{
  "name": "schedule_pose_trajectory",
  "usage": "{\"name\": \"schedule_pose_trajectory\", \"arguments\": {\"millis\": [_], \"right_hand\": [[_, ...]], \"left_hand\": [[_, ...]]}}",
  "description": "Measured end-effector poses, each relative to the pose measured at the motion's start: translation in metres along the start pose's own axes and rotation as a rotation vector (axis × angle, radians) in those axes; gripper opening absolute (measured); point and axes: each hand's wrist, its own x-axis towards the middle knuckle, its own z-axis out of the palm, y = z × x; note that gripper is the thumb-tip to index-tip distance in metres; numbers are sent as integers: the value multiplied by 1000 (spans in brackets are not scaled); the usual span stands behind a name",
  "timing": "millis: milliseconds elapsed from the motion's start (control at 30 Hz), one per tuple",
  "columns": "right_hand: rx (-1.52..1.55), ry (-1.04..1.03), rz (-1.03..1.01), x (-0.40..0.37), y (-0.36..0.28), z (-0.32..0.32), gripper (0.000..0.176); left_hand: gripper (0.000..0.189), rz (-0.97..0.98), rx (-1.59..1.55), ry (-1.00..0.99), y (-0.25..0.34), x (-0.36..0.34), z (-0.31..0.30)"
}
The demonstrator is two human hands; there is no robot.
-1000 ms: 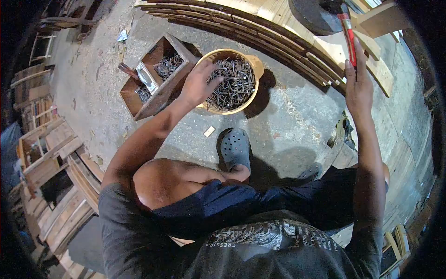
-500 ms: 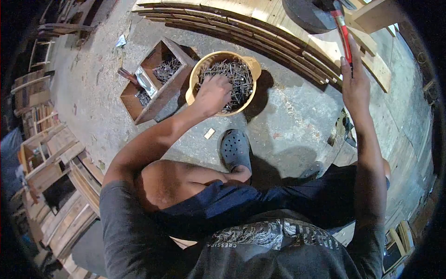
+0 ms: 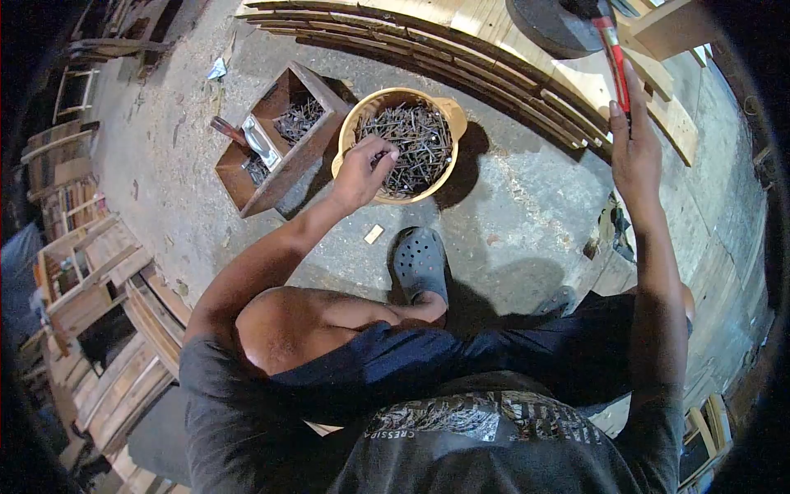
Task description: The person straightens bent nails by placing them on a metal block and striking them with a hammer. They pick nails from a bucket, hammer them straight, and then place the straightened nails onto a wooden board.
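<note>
A tan plastic bowl (image 3: 451, 117) full of dark nails (image 3: 415, 144) sits on the concrete floor ahead of me. My left hand (image 3: 360, 171) hovers over the bowl's near left rim with its fingers pinched on a few nails. My right hand (image 3: 635, 148) is raised at the right and grips the red handle of a hammer (image 3: 614, 58), whose head points up towards a dark round block (image 3: 550, 25).
A wooden divided box (image 3: 276, 136) holding nails and a metal tool stands left of the bowl. Curved wooden slats (image 3: 461, 58) lie behind. My foot in a grey clog (image 3: 420, 262) rests below the bowl. Stacked wooden frames (image 3: 90, 272) fill the left side.
My left hand reached into the nails, closed on some and has lifted back to the bowl's near rim. The right hand with the hammer has barely shifted.
</note>
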Motion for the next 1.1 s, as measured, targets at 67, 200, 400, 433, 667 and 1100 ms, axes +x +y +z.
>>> {"name": "schedule_pose_trajectory", "arguments": {"millis": [67,200,400,433,667,1100], "right_hand": [[25,6,4,0,-4,-2,50],[51,-3,8,1,-3,-1,50],[78,-73,103,1,-3,-3,50],[75,-81,120,1,-4,-3,50],[61,-64,68,1,-1,-1,51],[-7,-7,47,1,-1,2,51]], "left_hand": [[13,49,12,-4,-2,0,0],[17,269,112,-62,-4,-2,-4],[19,225,217,205,-14,5,-17],[20,104,210,265,-22,8,-22],[22,-9,426,80,-40,34,-53],[26,-150,130,-9,-45,40,-56]]}}
